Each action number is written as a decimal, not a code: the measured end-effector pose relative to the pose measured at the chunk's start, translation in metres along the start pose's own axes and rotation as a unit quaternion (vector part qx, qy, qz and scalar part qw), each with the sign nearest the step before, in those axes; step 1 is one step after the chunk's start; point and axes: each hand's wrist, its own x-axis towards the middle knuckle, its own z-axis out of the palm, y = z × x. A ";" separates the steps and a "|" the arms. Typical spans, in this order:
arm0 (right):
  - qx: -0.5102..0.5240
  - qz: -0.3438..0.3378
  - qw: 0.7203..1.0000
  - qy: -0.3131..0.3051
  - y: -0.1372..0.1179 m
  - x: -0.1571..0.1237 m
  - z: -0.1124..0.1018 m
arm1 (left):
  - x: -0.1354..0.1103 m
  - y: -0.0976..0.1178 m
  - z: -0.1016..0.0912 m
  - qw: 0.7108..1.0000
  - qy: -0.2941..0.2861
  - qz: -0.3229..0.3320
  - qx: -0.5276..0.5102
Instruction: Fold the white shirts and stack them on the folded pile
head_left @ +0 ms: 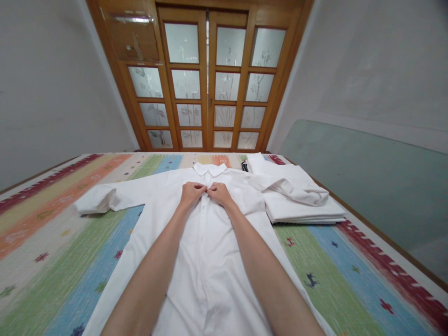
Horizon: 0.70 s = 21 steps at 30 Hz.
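Left forearm and right forearm reach forward over a white shirt, which lies front up and spread flat on a striped, multicoloured bedcover. Left hand and right hand meet at the placket just below the collar; knuckles touching, fingers curled, both pinching the cloth at the centre front. Whether a button sits between the fingertips cannot be told; too small. Judgement: step in hand is fastening the upper front. To do it well: keep the two front edges lined up and flat, hold the buttonhole side taut with one hand, feed with the other, avoid dragging the collar off centre. One short sleeve lies stretched out to the left, cuff slightly rumpled. Opposite sleeve drapes onto a stack of folded white garments, touching the shirt's right side. Beyond the bed: wooden doors with frosted panes, shut.
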 end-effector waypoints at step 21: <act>0.000 0.001 1.000 0.002 0.003 0.001 0.001 | 0.004 -0.005 0.005 0.994 0.040 -0.099 -0.037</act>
